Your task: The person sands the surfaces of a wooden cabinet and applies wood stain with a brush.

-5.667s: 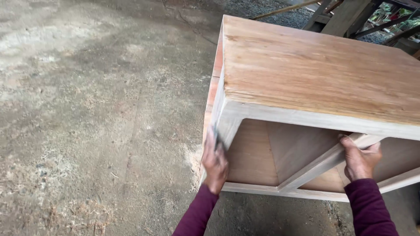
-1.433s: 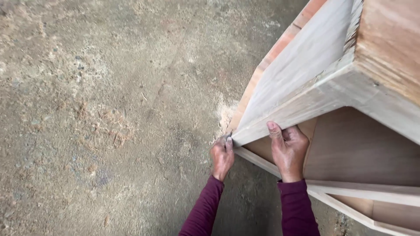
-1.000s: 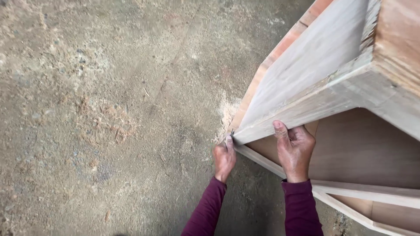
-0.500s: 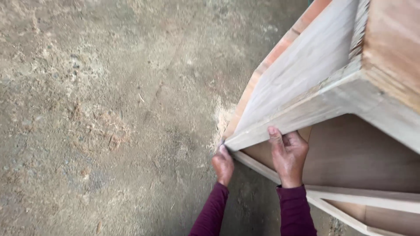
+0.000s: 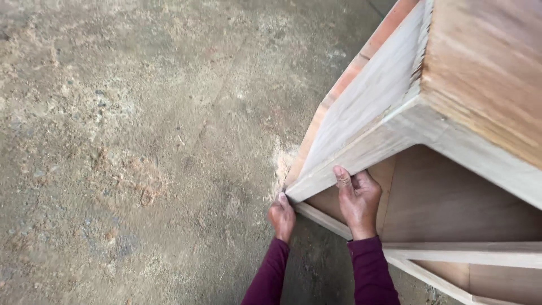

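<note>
While the wooden cabinet (image 5: 451, 113) rose above and right of both hands, the right hand (image 5: 358, 199) gripped its frame edge; the left hand (image 5: 282, 214) pinched the corner, seemingly closed.

Bare concrete floor (image 5: 141, 113), dusty and stained, with a pale sawdust pile (image 5: 280, 161) and reddish sawdust patches (image 5: 138, 181) scattered across it.

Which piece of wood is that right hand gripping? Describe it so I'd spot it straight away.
Start at the big unfinished wooden cabinet filling the right side. Follow its pale front frame down to the lower-left corner, where the right hand grips the frame rail. Unlike the reddish panels around it, it is a pale, slanted bar.
</note>
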